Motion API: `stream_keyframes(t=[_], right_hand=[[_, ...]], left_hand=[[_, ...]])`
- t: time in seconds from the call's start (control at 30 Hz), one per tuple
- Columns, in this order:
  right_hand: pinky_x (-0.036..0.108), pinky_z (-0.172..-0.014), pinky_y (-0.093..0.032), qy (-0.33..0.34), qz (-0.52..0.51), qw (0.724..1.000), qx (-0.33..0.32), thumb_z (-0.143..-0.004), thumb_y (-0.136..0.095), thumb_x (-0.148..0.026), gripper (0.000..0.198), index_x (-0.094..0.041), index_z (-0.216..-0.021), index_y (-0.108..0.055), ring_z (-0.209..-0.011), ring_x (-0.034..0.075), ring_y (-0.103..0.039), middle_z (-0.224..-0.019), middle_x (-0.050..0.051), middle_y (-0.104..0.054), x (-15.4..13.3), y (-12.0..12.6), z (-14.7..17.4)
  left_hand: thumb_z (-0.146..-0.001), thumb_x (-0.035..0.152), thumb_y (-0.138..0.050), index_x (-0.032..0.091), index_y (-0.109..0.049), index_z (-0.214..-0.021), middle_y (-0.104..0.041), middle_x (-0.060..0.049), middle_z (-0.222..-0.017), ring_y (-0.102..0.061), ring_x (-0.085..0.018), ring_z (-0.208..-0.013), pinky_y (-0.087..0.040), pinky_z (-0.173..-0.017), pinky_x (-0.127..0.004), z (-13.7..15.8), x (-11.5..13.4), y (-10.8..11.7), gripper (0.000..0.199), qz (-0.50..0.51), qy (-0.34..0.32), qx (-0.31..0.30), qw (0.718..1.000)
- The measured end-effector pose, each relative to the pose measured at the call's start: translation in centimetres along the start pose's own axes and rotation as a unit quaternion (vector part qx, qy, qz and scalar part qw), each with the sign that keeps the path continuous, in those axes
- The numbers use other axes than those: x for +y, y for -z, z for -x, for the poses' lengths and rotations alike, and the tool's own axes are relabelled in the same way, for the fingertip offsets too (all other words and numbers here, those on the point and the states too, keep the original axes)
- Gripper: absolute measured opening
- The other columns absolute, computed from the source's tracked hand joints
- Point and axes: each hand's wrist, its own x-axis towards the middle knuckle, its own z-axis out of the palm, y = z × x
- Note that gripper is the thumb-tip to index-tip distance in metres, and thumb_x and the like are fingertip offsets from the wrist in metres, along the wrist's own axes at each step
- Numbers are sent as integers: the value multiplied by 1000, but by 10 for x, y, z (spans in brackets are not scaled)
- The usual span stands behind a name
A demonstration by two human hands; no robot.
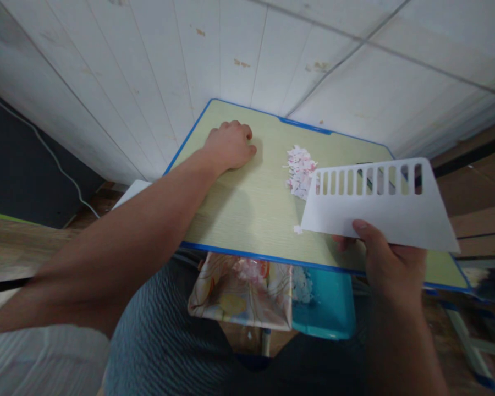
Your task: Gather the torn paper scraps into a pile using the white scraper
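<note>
My right hand grips a white plastic scraper by its near edge, thumb on top. The scraper is a wide flat trapezoid with a row of slots along its far side, held over the right part of a pale yellow tabletop. Its left end partly covers a pile of small white and pink paper-like pieces. One loose piece lies nearer the front edge. My left hand rests on the tabletop left of the pile, fingers loosely bent and thumb apart, with nothing visible in it.
Below the front edge are a patterned cloth-lined container with pinkish pieces and a turquoise tray with white bits. The blue-rimmed table stands against a white panelled wall. A cable runs down to its back edge. Dark objects show through the scraper's slots.
</note>
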Motion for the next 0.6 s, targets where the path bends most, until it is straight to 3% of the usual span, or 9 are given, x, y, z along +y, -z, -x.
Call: stream_keyframes(t=[0.23,0.47,0.6], right_hand=[[31,-53,-60,7,-3,999,37,-94,-90,-30,15,-24,-88,-77,-53,19,-71,-72,-1,-80,-11,-3,-1],[33,-49,-60,-2,-25,997,67,-91,-94,-31,20,-24,-101,-78,-51,21,-71,-73,-2,-80,-13,-2,-3],[32,-48,-59,-1,-37,996,76,-90,-95,-28,21,-25,-104,-79,-55,20,-71,-85,-1,-83,-4,10,-4]], left_hand=[[-108,48,-75,32,-74,-174,-73,-14,-176,-58,-48,-171,-45,-145,-66,1,1,2,68,2,0,-10,1000],[-110,44,-72,33,-78,-169,-74,-14,-175,-61,-45,-168,-48,-143,-64,0,-1,1,60,4,-5,-4,1000],[-110,45,-72,36,-78,-170,-77,-12,-170,-61,-45,-166,-49,-142,-64,0,-1,0,61,7,-5,2,1000]])
